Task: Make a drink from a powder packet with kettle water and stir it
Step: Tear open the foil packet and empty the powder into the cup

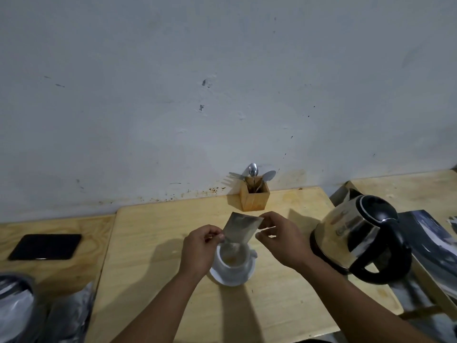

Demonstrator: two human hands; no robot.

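A: So where's the powder packet (241, 230) right now?

B: Tipped right over the cup (233, 259), which sits on its saucer (232, 278) mid-surface. Long axis slants, open end pointing down-left into the cup. Left hand (200, 246) is pinched on that low corner, right hand (277, 237) pinched on the upper right edge.

A: And the kettle (358, 233)?

B: Off to the right, closer to the right hand, so I'd guess that one grabs it.
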